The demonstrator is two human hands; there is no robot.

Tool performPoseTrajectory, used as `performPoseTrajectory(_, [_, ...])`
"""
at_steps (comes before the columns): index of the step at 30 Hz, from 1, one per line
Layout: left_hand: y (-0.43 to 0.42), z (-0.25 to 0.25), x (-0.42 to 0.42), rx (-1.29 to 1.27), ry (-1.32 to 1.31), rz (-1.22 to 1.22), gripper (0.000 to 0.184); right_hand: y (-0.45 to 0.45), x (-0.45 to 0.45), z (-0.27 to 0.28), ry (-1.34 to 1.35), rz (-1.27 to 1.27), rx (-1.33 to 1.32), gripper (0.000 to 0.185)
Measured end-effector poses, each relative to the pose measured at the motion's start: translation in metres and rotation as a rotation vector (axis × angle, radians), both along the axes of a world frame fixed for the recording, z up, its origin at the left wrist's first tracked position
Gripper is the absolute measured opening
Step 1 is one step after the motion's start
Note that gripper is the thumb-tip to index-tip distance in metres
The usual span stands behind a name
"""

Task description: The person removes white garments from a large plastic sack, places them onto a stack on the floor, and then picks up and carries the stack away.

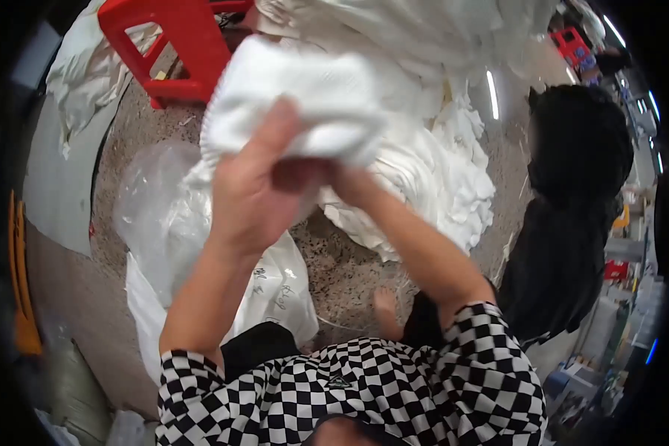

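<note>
A folded piece of white ribbed cloth (297,82) is held up in front of me, blurred by motion. My left hand (253,182) grips its lower edge, thumb lying on top and fingers curled beneath. Close beside it, my right hand (346,182) is also closed at the cloth's lower edge; its fingers are mostly hidden and smeared. Below and to the right, a heap of white cloth (431,178) lies on the floor, partly covered by the held piece and my right forearm.
At the upper left stands a red plastic stool (178,52). Clear plastic bags (156,201) and a white sack with handwriting (275,279) lie on the speckled floor (349,275). Large black bags (565,215) stand on the right. More white fabric (453,37) is piled at the back.
</note>
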State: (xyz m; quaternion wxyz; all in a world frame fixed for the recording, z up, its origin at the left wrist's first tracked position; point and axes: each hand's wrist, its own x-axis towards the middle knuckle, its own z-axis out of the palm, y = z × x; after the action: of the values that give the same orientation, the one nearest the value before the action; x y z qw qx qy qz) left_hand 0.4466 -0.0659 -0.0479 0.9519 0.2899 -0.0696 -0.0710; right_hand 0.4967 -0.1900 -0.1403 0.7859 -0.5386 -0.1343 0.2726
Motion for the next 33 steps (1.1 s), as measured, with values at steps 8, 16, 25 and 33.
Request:
performPoseTrajectory(8, [-0.004,-0.063,0.001,0.142,-0.221,-0.877,0.058,-0.25,0.078,0.215,-0.308,-0.852,-0.106,0.048])
performPoseTrajectory(16, [-0.09,-0.247,-0.087,0.689,0.784,-0.956,0.089,-0.149,0.095,0.055,-0.151,0.301,-1.287,0.069])
performPoseTrajectory(25, [-0.204,-0.331,-0.054,0.149,0.815,-0.234,0.059,-0.331,0.17,-0.248,-0.498,0.059,-1.422,0.036])
performPoseTrajectory(33, [-0.161,-0.34,-0.133,-0.158,1.289,-0.071,0.049,-0.234,0.018,-0.226,-0.428,0.553,-1.328,0.021])
